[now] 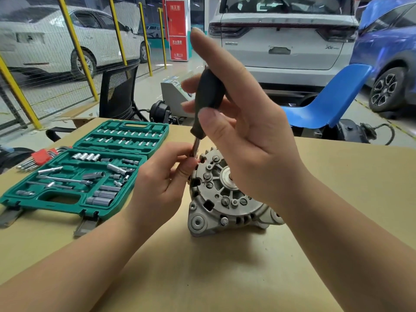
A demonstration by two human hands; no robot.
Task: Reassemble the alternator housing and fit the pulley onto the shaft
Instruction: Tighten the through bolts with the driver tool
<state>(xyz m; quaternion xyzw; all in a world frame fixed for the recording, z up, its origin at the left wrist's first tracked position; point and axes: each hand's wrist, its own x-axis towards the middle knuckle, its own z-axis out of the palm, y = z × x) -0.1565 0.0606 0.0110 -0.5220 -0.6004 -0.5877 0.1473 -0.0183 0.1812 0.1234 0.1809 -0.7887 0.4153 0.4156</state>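
While the alternator (225, 194) sits near the middle of the cardboard-covered bench (337, 199), resting on its mounting lugs with one end face turned up toward the camera, its shaft axis runs roughly upright and leans a little toward the viewer. No pulley is visible anywhere. The right hand (236, 113) holds the black handle of a screwdriver (206, 102) loosely: thumb and lower fingers wrap it while the index finger stands straight up, a grip that suits spinning the handle rather than bearing down hard. The driver's long axis slants from upper right down to lower left, its tip meeting the housing's upper rim. The left hand (164, 174) pinches the metal shank just above the tip (most likely to keep the bit seated on a through-bolt, though the fastener itself is hidden by the fingers). An open green socket set (90, 167) lies to the left within easy reach, with red-handled hex keys (38, 157) beyond it.
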